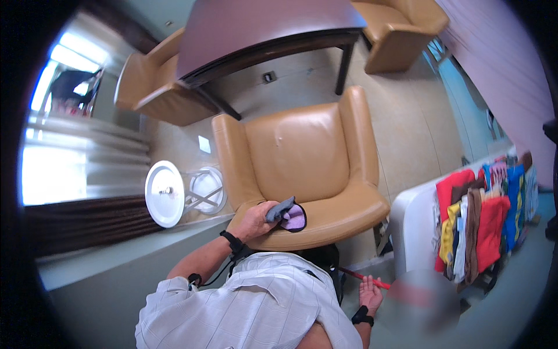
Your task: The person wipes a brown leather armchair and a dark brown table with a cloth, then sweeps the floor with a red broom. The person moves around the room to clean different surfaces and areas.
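My left hand [257, 220] rests at the front left of the seat of a tan leather armchair [301, 152]. It grips a folded cloth [281, 210], dark grey on one side, and a purple, dark-edged part [295, 219] of it lies on the seat. Low on the right, my right hand [370, 294] hangs palm up with nothing seen in it. A thin red rod [356, 274] passes behind its fingers; whether they touch it is unclear. Both wrists wear black bands.
Folded clothes [473, 227] in several colours are piled on a white table [409, 231] at right. Beyond the armchair stands a dark wooden table [270, 30] with more tan chairs [392, 35]. White round stools [164, 194] are at left, by a curtained window [56, 170].
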Demonstrator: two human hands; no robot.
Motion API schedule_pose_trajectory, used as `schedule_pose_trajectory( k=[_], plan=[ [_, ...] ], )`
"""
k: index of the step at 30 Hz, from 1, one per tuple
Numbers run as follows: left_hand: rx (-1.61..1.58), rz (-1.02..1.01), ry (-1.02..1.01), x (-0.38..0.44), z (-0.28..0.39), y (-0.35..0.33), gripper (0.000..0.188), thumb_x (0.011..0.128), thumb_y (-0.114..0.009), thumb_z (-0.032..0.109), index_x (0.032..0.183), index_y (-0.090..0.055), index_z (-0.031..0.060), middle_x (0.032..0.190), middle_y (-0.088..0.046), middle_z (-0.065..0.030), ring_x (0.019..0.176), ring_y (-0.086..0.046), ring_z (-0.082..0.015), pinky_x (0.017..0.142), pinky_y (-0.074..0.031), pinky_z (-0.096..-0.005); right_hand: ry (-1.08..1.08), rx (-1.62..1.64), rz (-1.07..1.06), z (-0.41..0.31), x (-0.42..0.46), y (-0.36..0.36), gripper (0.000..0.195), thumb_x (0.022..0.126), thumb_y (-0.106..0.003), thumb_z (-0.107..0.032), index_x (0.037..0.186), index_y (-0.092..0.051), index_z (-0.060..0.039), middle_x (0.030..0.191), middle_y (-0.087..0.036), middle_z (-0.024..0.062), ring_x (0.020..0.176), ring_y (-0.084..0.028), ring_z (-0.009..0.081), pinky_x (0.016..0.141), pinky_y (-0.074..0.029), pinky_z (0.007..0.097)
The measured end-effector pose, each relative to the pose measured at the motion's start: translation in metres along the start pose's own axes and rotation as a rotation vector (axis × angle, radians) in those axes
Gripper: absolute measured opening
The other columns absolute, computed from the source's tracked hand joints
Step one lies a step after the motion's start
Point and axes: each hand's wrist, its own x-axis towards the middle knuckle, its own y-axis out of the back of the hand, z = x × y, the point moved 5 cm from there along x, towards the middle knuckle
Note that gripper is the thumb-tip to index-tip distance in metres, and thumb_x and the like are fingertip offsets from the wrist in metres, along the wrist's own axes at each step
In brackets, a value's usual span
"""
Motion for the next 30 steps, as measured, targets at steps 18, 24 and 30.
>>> schedule_pose_trajectory(
  k=[18,24,30],
  plan=[
    [-0.100,0.388,-0.027,-0.055,-0.076,0.036,0.053,0.086,-0.085,0.014,0.135,-0.066,0.0109,0.122,-0.073,-0.0157,0.111,-0.071,-0.0400,0.094,-0.058,-0.0459,-0.751,-0.814,-0.067,0.044,-0.071,-0.140,0.021,0.109,-0.061,-0.023,0.125,-0.057,-0.0095,0.095,-0.070,0.0095,0.060,-0.061,0.0129,0.052,-0.051,0.0267],
    [-0.081,0.668,0.089,-0.095,-0.089,0.045,0.056,0.085,-0.085,0.010,0.137,-0.064,0.0076,0.128,-0.071,-0.0195,0.116,-0.070,-0.0418,0.098,-0.058,-0.0454,-0.770,-1.074,-0.218,0.018,-0.097,-0.178,0.034,0.108,-0.062,-0.021,0.140,-0.055,-0.0085,0.096,-0.070,0.0099,0.059,-0.060,0.0137,0.052,-0.051,0.0280],
    [-0.084,0.815,0.109,-0.109,-0.088,0.054,0.059,0.085,-0.085,0.012,0.139,-0.062,0.0065,0.130,-0.070,-0.0192,0.118,-0.069,-0.0418,0.099,-0.058,-0.0464,-0.730,-1.343,-0.345,-0.017,-0.119,-0.207,0.053,0.107,-0.066,-0.018,0.155,-0.047,-0.0066,0.096,-0.069,0.0082,0.059,-0.062,0.0136,0.050,-0.051,0.0295]
  ],
)
